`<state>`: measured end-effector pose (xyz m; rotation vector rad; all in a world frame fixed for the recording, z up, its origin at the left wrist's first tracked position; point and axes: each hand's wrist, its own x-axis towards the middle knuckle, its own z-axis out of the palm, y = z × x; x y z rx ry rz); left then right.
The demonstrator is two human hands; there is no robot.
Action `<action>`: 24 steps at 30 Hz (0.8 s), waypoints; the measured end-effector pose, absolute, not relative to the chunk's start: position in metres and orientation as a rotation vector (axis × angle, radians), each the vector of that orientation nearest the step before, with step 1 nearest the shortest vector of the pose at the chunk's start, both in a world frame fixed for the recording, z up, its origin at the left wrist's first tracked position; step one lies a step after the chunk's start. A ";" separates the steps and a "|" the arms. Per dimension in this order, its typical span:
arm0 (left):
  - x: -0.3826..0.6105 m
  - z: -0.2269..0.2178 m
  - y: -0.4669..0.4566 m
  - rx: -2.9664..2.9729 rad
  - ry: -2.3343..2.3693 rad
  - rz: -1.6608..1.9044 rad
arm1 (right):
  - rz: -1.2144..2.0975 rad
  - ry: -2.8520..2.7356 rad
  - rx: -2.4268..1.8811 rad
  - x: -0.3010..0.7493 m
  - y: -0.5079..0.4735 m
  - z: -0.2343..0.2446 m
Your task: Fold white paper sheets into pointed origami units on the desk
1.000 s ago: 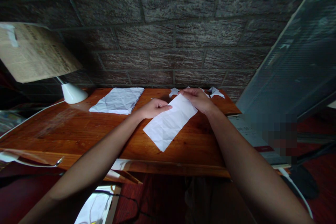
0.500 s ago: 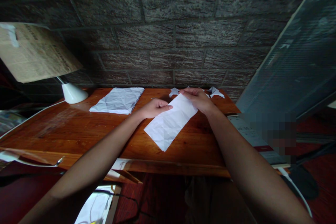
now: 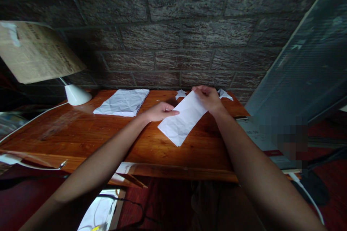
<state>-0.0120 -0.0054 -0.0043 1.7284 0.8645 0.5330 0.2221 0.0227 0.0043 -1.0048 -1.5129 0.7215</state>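
A creased white paper strip (image 3: 183, 120) lies slanted on the wooden desk (image 3: 81, 133), its far end raised. My right hand (image 3: 208, 98) pinches that far end, fingers closed on it. My left hand (image 3: 159, 112) rests on the desk at the strip's left edge, its fingers stretched out flat and touching the paper.
A crumpled white sheet (image 3: 121, 103) lies at the back left of the desk. Small folded paper pieces (image 3: 224, 95) sit near the brick wall (image 3: 173, 36). A white lamp base (image 3: 77, 95) and a cardboard-like shade (image 3: 35, 52) stand at left. A grey panel (image 3: 306, 61) leans at right.
My right hand has pulled the strip's far end up and away toward the wall, so the strip slid farther back. My left hand stayed almost in place.
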 end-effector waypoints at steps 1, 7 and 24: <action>-0.012 -0.005 -0.005 1.709 0.858 0.521 | 0.668 -1.518 -1.020 0.225 0.026 0.003; -0.015 -0.005 -0.003 1.670 0.814 0.439 | 0.211 -1.486 -1.165 0.238 0.025 0.010; -0.017 -0.001 -0.006 1.660 0.681 0.311 | -0.020 -1.455 -1.249 0.243 0.016 0.018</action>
